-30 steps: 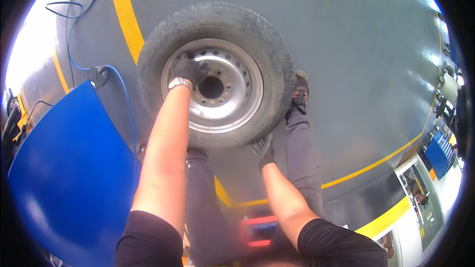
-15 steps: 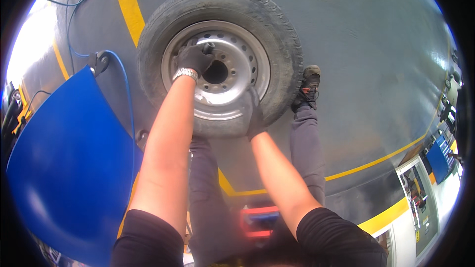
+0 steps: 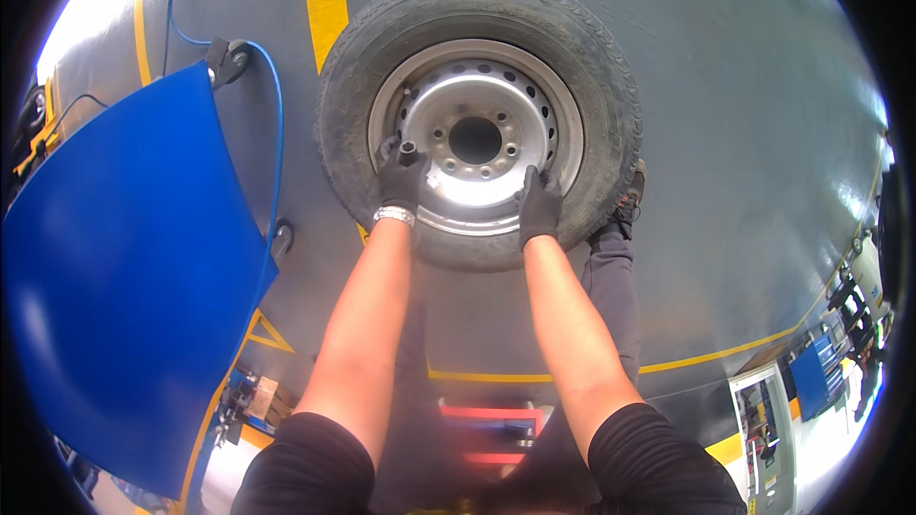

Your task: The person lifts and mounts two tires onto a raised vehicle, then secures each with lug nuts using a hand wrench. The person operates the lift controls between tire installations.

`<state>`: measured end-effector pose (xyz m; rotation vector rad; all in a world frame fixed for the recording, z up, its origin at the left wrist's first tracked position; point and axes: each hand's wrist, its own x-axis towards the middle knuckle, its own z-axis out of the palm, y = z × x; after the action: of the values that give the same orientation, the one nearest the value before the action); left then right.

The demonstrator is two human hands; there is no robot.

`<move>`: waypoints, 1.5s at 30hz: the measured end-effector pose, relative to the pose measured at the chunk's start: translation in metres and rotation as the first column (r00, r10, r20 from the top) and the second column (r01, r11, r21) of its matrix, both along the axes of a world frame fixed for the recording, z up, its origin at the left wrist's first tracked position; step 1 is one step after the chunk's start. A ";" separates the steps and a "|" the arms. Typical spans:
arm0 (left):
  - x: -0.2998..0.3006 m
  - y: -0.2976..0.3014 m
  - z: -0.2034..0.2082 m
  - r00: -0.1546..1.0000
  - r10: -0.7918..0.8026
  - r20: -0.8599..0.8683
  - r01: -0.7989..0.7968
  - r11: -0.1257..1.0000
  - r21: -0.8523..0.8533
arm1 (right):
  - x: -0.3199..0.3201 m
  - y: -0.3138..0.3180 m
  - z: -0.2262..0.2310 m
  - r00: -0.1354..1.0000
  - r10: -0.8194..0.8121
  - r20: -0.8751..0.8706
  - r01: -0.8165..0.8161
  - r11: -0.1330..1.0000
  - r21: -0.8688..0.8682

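In front of me is a wheel, a worn black tyre (image 3: 599, 86) on a silver steel rim (image 3: 477, 193) with a dark centre hole and bolt holes around it. My gloved left hand (image 3: 401, 181) is closed at the rim's lower left, and a short dark socket (image 3: 408, 150) sticks up from its fingers, its hollow end facing me. At the lower right, my gloved right hand (image 3: 541, 206) grips the rim's edge, fingertips reaching inside it. What its fingers press on underneath is hidden.
A large blue panel (image 3: 134, 267) on casters (image 3: 229, 62) fills the left, with a blue hose (image 3: 279, 133) along it. My shoe (image 3: 628, 200) stands against the tyre's right side. Yellow lines (image 3: 325, 5) cross the grey floor. A red-framed item (image 3: 491, 429) sits between my arms.
My left hand has drawn back from beside the centre hole to the rim's lower left, still with the socket. My right hand, blurred before, now rests on the rim. The whole view has shifted.
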<state>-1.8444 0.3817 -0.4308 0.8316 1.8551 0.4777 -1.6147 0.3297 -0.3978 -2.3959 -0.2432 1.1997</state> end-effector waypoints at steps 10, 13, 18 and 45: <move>-0.018 0.060 0.026 0.951 0.074 0.302 0.057 0.914 -0.402 | 0.063 0.072 0.019 0.827 -0.132 -0.547 0.011 0.976 -0.220; -0.015 0.057 0.022 0.911 0.202 0.360 -0.067 0.933 -0.353 | 0.049 0.062 0.021 0.920 0.087 -0.381 -0.110 0.993 -0.040; 0.010 0.043 0.009 0.880 0.450 0.150 -0.435 0.892 -0.125 | 0.048 0.083 0.020 0.910 0.199 -0.362 -0.252 0.962 -0.104; 0.006 0.082 0.009 0.974 0.153 0.165 -0.077 0.916 -0.395 | 0.055 0.073 -0.021 0.595 -0.395 -0.700 0.295 0.918 -0.267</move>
<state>-1.8387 0.4640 -0.4214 0.3954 1.7442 0.2400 -1.5592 0.4028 -0.4188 -1.6945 0.5595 1.8963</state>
